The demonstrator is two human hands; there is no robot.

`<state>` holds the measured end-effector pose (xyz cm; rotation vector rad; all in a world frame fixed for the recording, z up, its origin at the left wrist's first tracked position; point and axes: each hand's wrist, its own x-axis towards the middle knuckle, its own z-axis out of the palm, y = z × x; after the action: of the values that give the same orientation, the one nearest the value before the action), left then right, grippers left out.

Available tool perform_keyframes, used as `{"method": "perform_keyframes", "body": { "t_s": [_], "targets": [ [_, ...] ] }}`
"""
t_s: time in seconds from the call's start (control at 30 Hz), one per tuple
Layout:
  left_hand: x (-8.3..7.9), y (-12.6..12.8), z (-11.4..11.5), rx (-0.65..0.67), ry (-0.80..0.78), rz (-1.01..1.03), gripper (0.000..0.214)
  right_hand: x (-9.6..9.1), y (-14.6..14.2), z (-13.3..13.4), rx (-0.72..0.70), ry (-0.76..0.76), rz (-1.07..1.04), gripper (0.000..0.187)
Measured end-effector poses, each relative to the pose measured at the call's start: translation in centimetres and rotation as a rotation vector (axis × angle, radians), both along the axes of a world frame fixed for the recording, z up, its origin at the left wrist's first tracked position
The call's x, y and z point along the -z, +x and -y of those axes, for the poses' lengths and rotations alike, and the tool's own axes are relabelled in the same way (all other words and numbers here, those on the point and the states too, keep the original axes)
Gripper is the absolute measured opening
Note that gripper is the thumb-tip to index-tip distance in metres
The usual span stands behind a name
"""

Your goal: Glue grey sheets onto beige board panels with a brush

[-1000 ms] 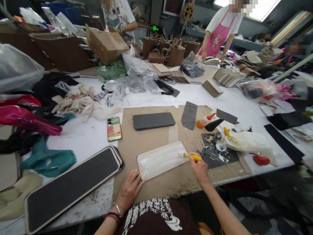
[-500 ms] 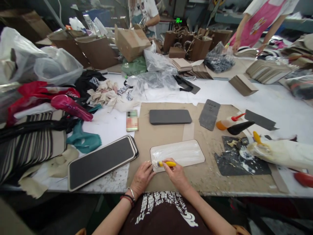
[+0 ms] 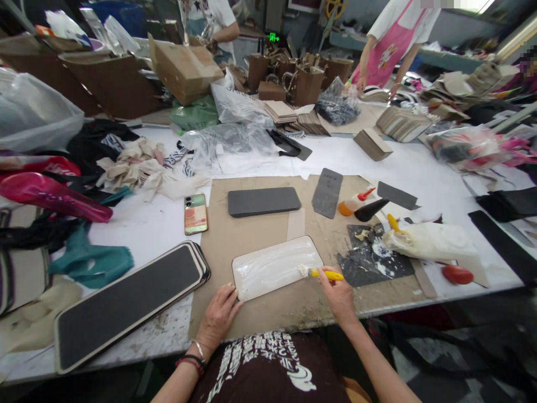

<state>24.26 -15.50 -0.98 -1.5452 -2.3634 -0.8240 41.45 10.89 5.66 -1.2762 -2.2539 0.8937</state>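
Your hands stand apart: the right hand [image 3: 339,298] pinches a yellow-handled glue brush [image 3: 326,275] at the right end of the glue-coated white round-cornered panel [image 3: 268,268], and the left hand [image 3: 218,316] steadies its near-left edge.

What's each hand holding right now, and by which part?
The right hand grips a yellow brush by its handle; the left hand holds nothing, pressing the board's edge.

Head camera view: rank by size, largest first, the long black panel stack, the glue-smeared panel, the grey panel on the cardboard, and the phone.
Long black panel stack, largest.
Glue-smeared panel and grey panel look alike; nearness to the camera makes ranking them unsure.
Phone, smallest.
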Motion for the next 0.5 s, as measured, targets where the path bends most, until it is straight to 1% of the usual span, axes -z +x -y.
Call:
{"method": "perform_keyframes", "body": {
  "t_s": [0.07, 0.13, 0.2, 0.27, 0.37, 0.43, 0.5],
  "targets": [
    [0.0, 0.0, 0.0, -0.002, -0.003, -0.008, 0.022, -0.1, 1.2, -2.3, 0.061, 0.071, 0.047, 0.052],
    [-0.1, 0.1, -0.1, -0.008, -0.011, -0.019, 0.022, -0.5, 1.9, -3.9, 0.082, 0.136, 0.098, 0.053],
    [-0.4, 0.2, -0.2, -0.025, -0.025, -0.019, 0.022, -1.0, 1.9, -5.0, 0.068, 0.191, 0.148, 0.053],
    [-0.9, 0.5, -0.3, -0.055, -0.050, 0.002, 0.023, -1.4, 0.9, -5.8, 0.021, 0.258, 0.162, 0.052],
    [-1.4, 1.1, -0.5, -0.120, -0.082, 0.039, 0.027, -1.7, -2.8, -7.3, -0.118, 0.335, 0.117, 0.045],
    [-1.4, 1.5, -0.6, -0.178, -0.082, 0.047, 0.031, -1.6, -6.4, -8.4, -0.247, 0.319, 0.090, 0.038],
    [-1.1, 2.0, -0.6, -0.233, -0.067, 0.048, 0.034, -1.2, -10.7, -9.3, -0.387, 0.302, 0.107, 0.032]
  ]
}}
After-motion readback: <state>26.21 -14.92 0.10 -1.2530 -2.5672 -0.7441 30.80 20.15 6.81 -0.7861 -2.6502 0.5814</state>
